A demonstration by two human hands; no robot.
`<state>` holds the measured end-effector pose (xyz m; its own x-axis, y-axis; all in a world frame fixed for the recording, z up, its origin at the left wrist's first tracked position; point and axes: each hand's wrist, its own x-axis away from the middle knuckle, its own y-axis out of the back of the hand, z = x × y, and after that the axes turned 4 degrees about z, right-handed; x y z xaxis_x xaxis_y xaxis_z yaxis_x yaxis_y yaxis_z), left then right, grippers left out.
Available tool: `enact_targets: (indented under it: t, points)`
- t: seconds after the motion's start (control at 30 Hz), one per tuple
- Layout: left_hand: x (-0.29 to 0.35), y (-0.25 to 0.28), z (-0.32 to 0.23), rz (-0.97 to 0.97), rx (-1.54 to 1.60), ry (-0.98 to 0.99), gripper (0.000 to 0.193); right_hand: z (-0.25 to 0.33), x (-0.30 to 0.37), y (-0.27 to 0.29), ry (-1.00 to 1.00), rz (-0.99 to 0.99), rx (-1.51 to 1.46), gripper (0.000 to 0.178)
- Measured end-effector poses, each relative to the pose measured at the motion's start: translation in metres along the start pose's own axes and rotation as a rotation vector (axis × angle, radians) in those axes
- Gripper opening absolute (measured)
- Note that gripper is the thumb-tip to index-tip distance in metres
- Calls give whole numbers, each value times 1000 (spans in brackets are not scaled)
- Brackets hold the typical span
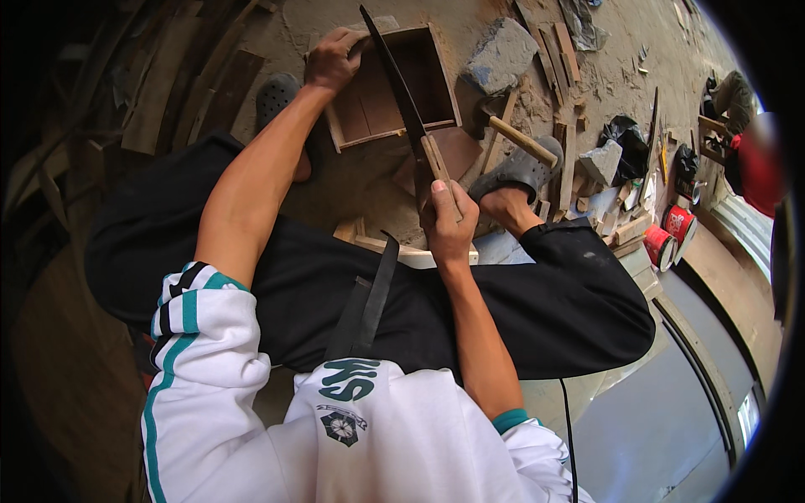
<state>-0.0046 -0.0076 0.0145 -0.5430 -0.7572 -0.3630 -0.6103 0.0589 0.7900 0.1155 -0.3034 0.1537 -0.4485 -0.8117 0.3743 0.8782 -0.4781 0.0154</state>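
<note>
My left hand (333, 60) is closed on the far left corner of a shallow wooden box (442, 75), which looks like a drawer, tilted on the ground between my feet. In my right hand (449, 220) is the wooden handle of what looks like a handsaw (401, 84). Its long dark blade is seen nearly edge-on and points up and away, passing in front of the box opening. The blade's teeth are too fine to make out. Right of the box lies a hammer (524, 141) with a wooden handle, beside my grey clog.
A rough concrete block (501, 57) lies beyond the hammer. Wooden boards (180, 80) are stacked at the left, with scraps (568, 163) at the right. Red cans (660, 246) stand near a grey panel (650, 427). Another person (757, 168) is at the far right edge.
</note>
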Motion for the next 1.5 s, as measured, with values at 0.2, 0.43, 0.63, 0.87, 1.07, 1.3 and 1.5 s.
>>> enact_targets:
  t: [0.2,0.43,0.63,0.87,1.07,1.3,1.5]
  points:
    - [0,-1,-2,10,-2,18,29,7,-13,-10,-63,-1,-116,37]
    - [-4,-2,1,-5,18,-6,31,0,-16,-8,5,-8,-20,36]
    - [-1,-2,-4,27,-4,-31,29,4,-18,-16,-52,-1,-52,37]
    - [-6,-2,-3,-12,57,14,21,-3,-19,-16,-5,-18,-10,37]
    - [12,8,11,107,-143,118,23,-6,-18,-14,-38,-20,-104,36]
    - [18,0,18,46,-133,84,22,-4,5,-1,-57,3,-125,37]
    - [16,-3,20,60,-77,80,22,-4,-32,-18,90,-46,59,37]
